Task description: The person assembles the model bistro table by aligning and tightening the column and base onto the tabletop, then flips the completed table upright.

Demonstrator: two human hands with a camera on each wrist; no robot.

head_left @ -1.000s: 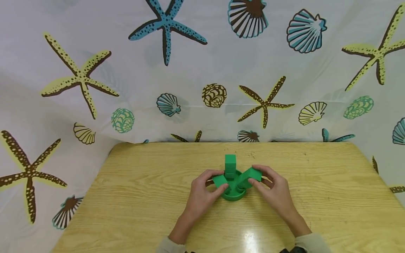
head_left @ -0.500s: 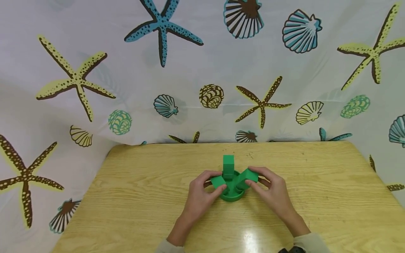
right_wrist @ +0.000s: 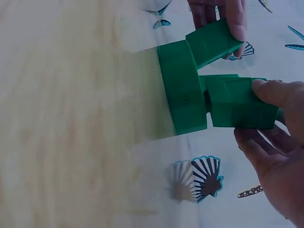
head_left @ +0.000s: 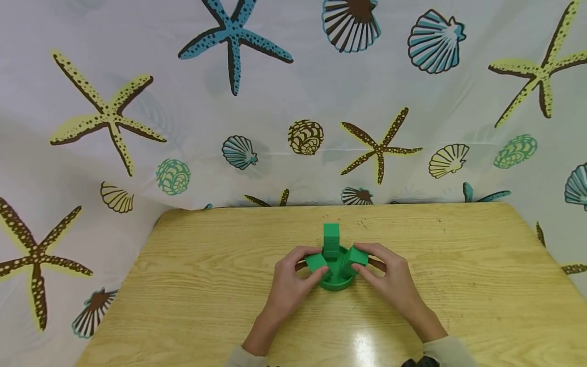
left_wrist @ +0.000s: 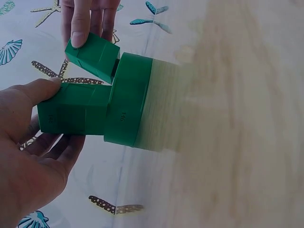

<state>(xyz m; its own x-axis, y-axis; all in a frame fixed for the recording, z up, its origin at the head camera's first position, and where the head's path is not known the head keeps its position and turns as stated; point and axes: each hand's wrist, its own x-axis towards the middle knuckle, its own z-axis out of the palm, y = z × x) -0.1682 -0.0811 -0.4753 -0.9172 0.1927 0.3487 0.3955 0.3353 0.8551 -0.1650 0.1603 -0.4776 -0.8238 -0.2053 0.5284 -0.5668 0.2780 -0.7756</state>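
A shallow round green dish [head_left: 336,287] stands on the wooden table, bearing several green rectangular blocks. Between thumb and fingers, my left hand [head_left: 290,283] grips the left block [head_left: 316,262], whose lower end meets the dish in the left wrist view. The right block [head_left: 357,256] is pinched by my right hand [head_left: 392,275]; it leans a little, and a narrow dark gap shows between it and the dish [right_wrist: 183,90] in the right wrist view. Behind both, a taller back block [head_left: 331,237] stands upright, untouched by either hand.
Bare wood of the table [head_left: 211,285] surrounds the dish. A white cloth [head_left: 275,102] printed with starfish and shells hangs behind the table and along its sides.
My right hand has moved left and inward with the right block, which leans less than before. The left hand keeps its grip on the left block. The head view has shifted slightly.
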